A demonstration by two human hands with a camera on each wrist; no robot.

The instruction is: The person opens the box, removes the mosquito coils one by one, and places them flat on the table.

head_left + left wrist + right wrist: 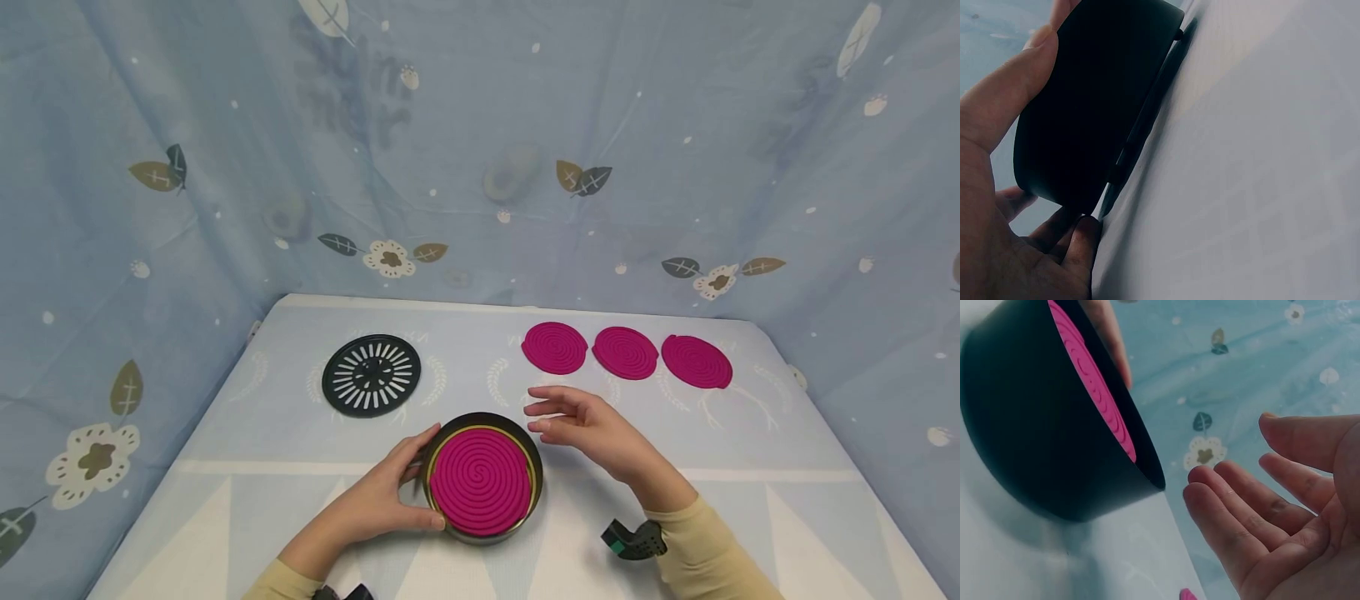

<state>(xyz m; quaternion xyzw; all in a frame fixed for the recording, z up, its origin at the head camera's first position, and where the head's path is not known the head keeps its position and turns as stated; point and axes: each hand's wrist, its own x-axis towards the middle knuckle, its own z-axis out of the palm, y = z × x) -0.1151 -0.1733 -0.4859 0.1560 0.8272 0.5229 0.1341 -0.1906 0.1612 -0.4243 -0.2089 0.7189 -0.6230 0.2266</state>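
Observation:
A round black tin [537, 467] stands on the table with a pink spiral mosquito coil [480, 479] lying flat inside it, a yellowish ring showing round the coil. My left hand [386, 492] grips the tin's left side, thumb at the near rim and fingers round the far side. In the left wrist view the thumb [1038, 59] presses the dark tin wall [1097, 94]. Just right of the tin, my right hand [573, 421] hovers with fingers loosely bent and nothing in it. The right wrist view shows its palm and fingers [1229, 519] apart from the tin.
A black slotted lid [371, 375] lies at the back left of the table. Toward the back right, pink mosquito coils lie in a row: one left [554, 347], one middle [625, 352], one right [697, 362]. Patterned blue cloth [480, 167] hangs behind the table and along both sides.

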